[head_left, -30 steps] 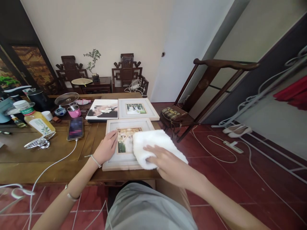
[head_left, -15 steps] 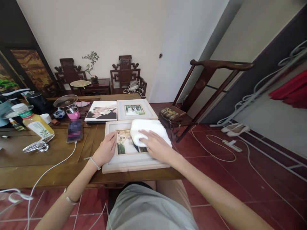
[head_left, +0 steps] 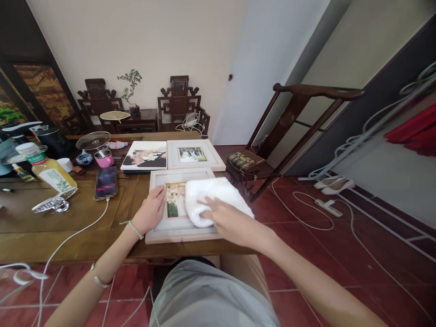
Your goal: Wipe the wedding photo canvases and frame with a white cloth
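Note:
A light wooden picture frame (head_left: 184, 237) lies flat near the table's front edge, a photo (head_left: 173, 206) in its middle. My left hand (head_left: 151, 210) rests along its left side, fingers stretched out over the border. Bunched under my right hand (head_left: 226, 220) is a white towel (head_left: 213, 190), pressed onto the frame's right half. My fingers curl over the towel's near fold. The cloth hides the right part of the photo and hangs past the frame's right side.
Behind lie a second framed photo (head_left: 192, 154) and a white-bordered portrait print (head_left: 145, 155). To the left are a charging phone (head_left: 106, 182), a silver hair clip (head_left: 55, 203), a bottle (head_left: 51, 170) and a pink mug (head_left: 104, 158). A wooden chair (head_left: 289, 118) holding a plaid bag (head_left: 245, 161) stands right.
My right hand has slid the towel toward me and slightly right over the frame. More of the frame's far edge shows. My left hand has stayed in place.

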The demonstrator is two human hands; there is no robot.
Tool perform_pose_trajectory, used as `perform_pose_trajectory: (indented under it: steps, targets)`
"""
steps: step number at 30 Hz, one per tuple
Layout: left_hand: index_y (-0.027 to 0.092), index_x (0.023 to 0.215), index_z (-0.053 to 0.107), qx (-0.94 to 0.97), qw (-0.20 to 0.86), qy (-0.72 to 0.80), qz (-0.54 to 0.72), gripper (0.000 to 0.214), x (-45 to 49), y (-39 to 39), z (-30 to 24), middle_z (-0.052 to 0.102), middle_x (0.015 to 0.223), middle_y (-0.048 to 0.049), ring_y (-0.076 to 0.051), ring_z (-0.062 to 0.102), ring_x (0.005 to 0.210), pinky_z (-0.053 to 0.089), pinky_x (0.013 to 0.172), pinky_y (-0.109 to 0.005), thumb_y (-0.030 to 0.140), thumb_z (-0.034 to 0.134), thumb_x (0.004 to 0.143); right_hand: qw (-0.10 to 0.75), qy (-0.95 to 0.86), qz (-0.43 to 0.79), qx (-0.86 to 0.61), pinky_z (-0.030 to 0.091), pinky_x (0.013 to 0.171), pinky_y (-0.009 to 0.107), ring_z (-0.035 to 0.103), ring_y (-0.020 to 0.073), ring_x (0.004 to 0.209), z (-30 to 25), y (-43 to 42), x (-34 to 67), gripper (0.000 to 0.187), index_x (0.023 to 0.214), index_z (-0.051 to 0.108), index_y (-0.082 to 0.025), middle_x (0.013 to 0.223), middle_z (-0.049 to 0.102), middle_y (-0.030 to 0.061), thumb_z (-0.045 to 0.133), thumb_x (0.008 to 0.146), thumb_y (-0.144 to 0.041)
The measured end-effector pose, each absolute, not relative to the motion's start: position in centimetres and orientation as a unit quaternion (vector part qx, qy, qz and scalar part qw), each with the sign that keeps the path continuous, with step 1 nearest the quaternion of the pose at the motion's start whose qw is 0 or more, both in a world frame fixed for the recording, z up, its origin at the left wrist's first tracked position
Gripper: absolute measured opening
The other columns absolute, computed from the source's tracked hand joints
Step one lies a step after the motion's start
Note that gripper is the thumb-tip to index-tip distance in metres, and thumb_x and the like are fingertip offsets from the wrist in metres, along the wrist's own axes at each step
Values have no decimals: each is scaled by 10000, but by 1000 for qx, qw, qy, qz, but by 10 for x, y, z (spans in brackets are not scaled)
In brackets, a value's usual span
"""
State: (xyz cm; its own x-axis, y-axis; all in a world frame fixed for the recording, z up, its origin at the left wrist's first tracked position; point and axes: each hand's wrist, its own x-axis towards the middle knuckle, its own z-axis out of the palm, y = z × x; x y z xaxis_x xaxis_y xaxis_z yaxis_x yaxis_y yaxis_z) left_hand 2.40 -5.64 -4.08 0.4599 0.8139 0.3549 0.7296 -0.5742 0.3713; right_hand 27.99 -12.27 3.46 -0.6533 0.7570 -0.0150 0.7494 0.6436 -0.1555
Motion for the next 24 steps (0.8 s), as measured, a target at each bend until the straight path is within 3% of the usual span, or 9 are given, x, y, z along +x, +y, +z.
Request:
perform_pose_trajectory:
  steps: [4,8,19,24]
  targets:
    - [126,1361,394,852,80,453,248,441,24,-57,-40,413,1395,-160,-256,373,1313,350,1080,-474,241,306,944,-6,-905,123,-407,345,1055,489,335,325,1333,53,-175,280,539,1085,645,-124,1412,421,180,396,646,65]
    - [114,1364,388,856,76,452,238,447,24,-57,-39,407,1399,-169,-261,366,1316,355,1073,-486,238,295,944,15,-911,127,-392,307,1086,499,280,309,1359,47,-189,271,560,1128,631,-160,1448,386,131,411,655,43]
    - [142,1348,419,856,86,446,249,427,24,-57,-38,425,1390,-154,-263,371,1315,351,1078,-489,258,321,949,88,-887,-24,-452,169,1117,531,173,292,1399,2,-43,269,549,1229,561,-138,1487,313,140,464,712,20]
    - [141,1347,422,857,82,444,249,426,23,-56,-38,425,1393,-152,-258,375,1314,351,1079,-480,249,330,945,85,-893,-26,-441,212,1107,513,201,309,1388,3,-33,263,491,1150,619,-114,1451,378,147,446,712,26]
